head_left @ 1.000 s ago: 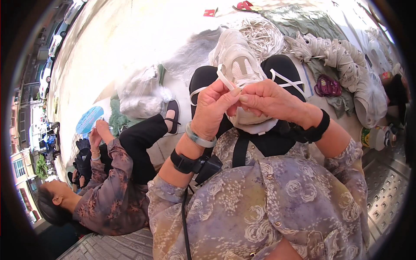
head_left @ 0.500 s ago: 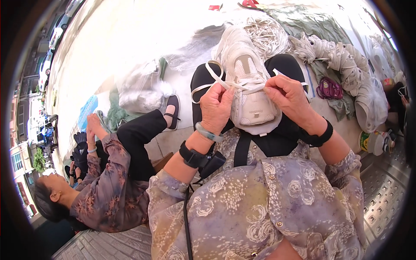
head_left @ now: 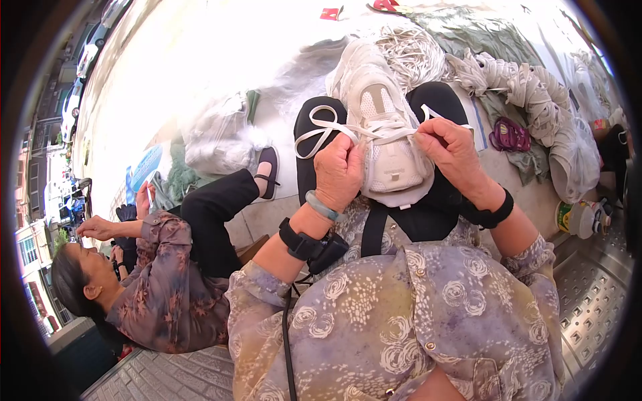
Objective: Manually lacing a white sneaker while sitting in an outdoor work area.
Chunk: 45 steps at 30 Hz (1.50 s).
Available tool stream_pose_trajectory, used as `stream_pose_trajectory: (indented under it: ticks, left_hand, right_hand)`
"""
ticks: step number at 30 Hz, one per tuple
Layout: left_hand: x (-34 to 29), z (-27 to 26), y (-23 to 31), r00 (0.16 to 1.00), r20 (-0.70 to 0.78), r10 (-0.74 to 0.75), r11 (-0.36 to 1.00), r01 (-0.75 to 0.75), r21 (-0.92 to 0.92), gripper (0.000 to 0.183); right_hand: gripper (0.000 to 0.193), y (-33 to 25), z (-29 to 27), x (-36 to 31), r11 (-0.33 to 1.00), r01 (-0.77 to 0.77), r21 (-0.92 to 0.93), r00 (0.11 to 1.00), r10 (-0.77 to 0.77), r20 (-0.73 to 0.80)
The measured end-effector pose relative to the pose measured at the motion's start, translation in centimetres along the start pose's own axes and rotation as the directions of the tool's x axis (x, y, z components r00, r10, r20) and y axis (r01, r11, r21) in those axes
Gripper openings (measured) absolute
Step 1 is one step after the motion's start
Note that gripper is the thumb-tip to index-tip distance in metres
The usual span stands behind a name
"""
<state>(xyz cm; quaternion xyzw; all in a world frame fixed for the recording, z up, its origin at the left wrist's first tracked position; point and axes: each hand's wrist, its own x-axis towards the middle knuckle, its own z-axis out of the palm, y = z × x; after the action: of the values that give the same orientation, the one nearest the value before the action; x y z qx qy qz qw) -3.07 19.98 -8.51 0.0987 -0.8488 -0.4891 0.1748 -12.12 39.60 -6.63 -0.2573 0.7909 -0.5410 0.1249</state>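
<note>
A whitish sneaker (head_left: 393, 167) rests between my knees, its toe toward me and its tongue away. White shoelace (head_left: 384, 132) crosses over its lower eyelets. My left hand (head_left: 338, 170) pinches the lace at the shoe's left side, and a free loop of it curls over my left knee. On the right side, my right hand (head_left: 449, 150) is closed on the other lace end, with a bit of lace sticking out above the fingers. Behind this shoe sits another pale shoe (head_left: 358, 63), partly hidden and washed out by the light.
A heap of white laces (head_left: 411, 53) lies beyond the shoes. Several laced shoes (head_left: 518, 83) form a row at the right, near a purple pouch (head_left: 509, 135). Clear plastic bags (head_left: 217, 137) lie at the left. A co-worker (head_left: 167, 281) sits close on my left.
Both my hands have shifted slightly to the right, still gripping the lace. The co-worker's hands have come apart, one raised toward the left.
</note>
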Motion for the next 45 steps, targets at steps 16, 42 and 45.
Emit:
stream_pose_trajectory:
  ticks: [16,42,45]
  left_hand:
    - [-0.3,-2.2,2.6,0.957,0.247,0.15,0.922,-0.226,0.314,0.051]
    - [3.5,-0.8,6.0,0.832,0.233,0.503,0.817,-0.546,0.187,0.024]
    - [4.1,0.4,7.2,0.745,0.596,0.3,0.954,-0.236,-0.185,0.019]
  right_hand:
    - [0.008,-2.5,1.4,1.2,0.898,0.331,-0.288,0.944,-0.32,0.086]
    - [0.009,-6.8,-4.8,-1.9,0.48,0.58,-0.657,0.797,-0.5,0.338]
    - [0.007,-7.0,-4.7,-1.8,0.483,0.61,-0.628,0.763,-0.571,0.302]
